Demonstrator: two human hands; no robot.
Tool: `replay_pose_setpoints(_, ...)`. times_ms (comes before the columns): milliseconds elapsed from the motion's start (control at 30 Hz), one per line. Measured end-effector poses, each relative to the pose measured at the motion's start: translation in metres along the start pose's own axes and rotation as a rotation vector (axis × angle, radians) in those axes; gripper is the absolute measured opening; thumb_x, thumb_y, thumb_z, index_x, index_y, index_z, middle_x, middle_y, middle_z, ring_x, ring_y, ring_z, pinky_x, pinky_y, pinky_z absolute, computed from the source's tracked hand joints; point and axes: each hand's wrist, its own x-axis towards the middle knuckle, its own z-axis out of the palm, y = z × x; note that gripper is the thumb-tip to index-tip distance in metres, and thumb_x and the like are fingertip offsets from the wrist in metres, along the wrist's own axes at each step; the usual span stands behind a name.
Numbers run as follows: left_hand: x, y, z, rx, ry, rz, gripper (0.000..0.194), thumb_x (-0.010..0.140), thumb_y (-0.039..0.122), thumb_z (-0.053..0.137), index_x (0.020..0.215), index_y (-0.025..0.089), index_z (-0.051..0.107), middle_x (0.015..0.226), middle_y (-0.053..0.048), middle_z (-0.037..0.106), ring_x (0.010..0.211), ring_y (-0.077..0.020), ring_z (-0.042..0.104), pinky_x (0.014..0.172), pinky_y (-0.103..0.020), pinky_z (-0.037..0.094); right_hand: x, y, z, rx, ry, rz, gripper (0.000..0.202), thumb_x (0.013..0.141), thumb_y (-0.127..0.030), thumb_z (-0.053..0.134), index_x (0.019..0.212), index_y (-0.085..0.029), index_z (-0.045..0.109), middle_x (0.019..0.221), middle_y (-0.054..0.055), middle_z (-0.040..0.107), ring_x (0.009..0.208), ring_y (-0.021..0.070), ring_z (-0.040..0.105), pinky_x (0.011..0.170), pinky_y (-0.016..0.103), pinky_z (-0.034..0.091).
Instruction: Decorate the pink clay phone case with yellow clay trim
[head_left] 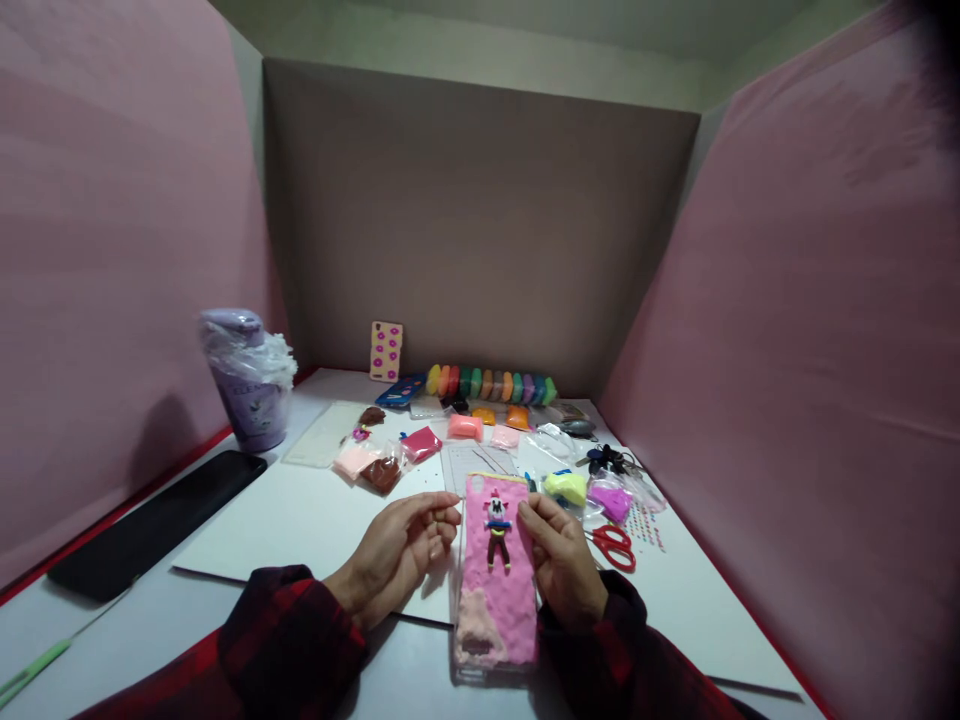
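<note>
A phone case [517, 610] covered in pink clay, with a paler peach patch at its lower left, stands tilted in front of me. On it is a small clay figure [497, 530] with a white face, a blue band and dark legs. My right hand [566, 560] grips the case's right edge between thumb and fingers. Beside the left edge is my left hand [405, 550], palm inward and fingers loosely curled with nothing in them; its fingertips are close to the case, and I cannot tell if they touch. Red-handled scissors [616, 548] lie right of my right hand.
Clay packets, among them a yellow one [566, 488] and a red one [421, 444], lie across the white board [697, 600]. Behind stands a row of coloured clay [491, 384] and a decorated case [386, 351]. A purple bottle [247, 385] and a black phone-like slab [161, 520] are at left.
</note>
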Motion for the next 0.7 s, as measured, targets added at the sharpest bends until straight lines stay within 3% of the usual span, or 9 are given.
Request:
replay_pose_setpoints(200,0.004,0.001,-0.003,0.045,-0.034,0.020,0.025,0.070,-0.008,0.053,0.091,0.003,0.062,0.088,-0.013,0.062,0.073,-0.0122,0.061,0.064,-0.017,0.049,0.001,0.004,-0.006,-0.046,-0.017,0.006,0.021,0.073,-0.034,0.072,0.071,-0.018,0.060,0.064,-0.001,0.059,0.054,0.0080,0.050,0.051,0.018,0.040)
replay_pose_setpoints(300,0.005,0.000,-0.004,0.075,-0.020,0.020,0.019,0.075,-0.003,0.055,0.092,0.002,0.061,0.088,-0.015,0.063,0.068,-0.0098,0.060,0.062,-0.016,0.049,0.003,0.008,-0.011,-0.074,-0.025,0.004,0.020,0.076,-0.034,0.069,0.073,-0.018,0.059,0.063,-0.002,0.055,0.053,0.0076,0.047,0.051,0.019,0.039)
replay_pose_setpoints(533,0.004,0.006,-0.003,0.260,0.080,0.064,0.019,0.079,0.016,0.062,0.094,0.004,0.058,0.080,-0.013,0.065,0.067,-0.0146,0.064,0.060,-0.019,0.052,0.005,0.010,-0.013,-0.097,-0.014,-0.022,0.022,0.078,-0.035,0.067,0.070,-0.018,0.055,0.058,-0.005,0.046,0.047,0.0054,0.037,0.047,0.018,0.033)
replay_pose_setpoints(700,0.007,0.009,-0.007,0.277,0.144,0.091,0.013,0.083,0.017,0.056,0.092,0.008,0.057,0.067,-0.005,0.061,0.047,-0.0083,0.055,0.041,-0.015,0.045,0.005,0.008,-0.011,-0.120,0.021,-0.006,0.023,0.077,-0.037,0.068,0.072,-0.018,0.056,0.061,-0.004,0.049,0.048,0.0070,0.040,0.046,0.019,0.034)
